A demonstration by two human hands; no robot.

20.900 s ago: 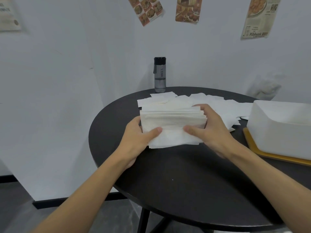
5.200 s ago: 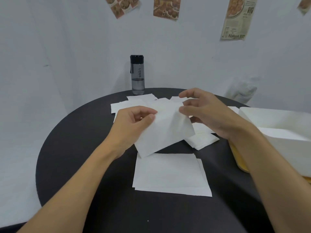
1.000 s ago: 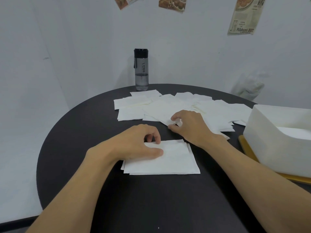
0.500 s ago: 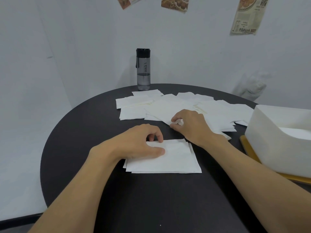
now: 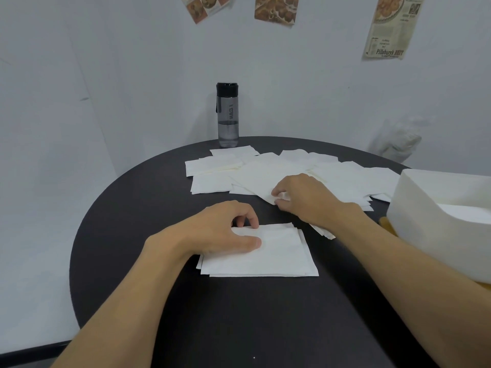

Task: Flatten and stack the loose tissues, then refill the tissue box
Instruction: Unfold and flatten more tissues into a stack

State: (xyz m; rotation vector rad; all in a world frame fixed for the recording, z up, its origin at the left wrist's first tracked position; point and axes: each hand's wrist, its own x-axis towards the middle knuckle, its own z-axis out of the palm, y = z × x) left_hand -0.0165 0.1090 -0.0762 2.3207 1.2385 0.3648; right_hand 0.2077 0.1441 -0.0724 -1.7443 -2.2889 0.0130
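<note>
Left hand (image 5: 223, 231) rests on the stack of tissues (image 5: 279, 257) near the front of the worktop (image 5: 239, 320). Its bent fingers and flat thumb pin the stack, I'd say so the sheets don't slide. Right hand (image 5: 304, 199), well apart from it, pinches the corner of a loose tissue (image 5: 256, 177) among the scattered tissues (image 5: 348, 179), probably the next sheet to stack. The white tissue box (image 5: 425, 227) stands at the right, refill not begun.

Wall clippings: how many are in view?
3. The left clipping and centre clipping are cut by the top edge; the right clipping reads Pillsbury's. Others may lie outside the frame.
</note>
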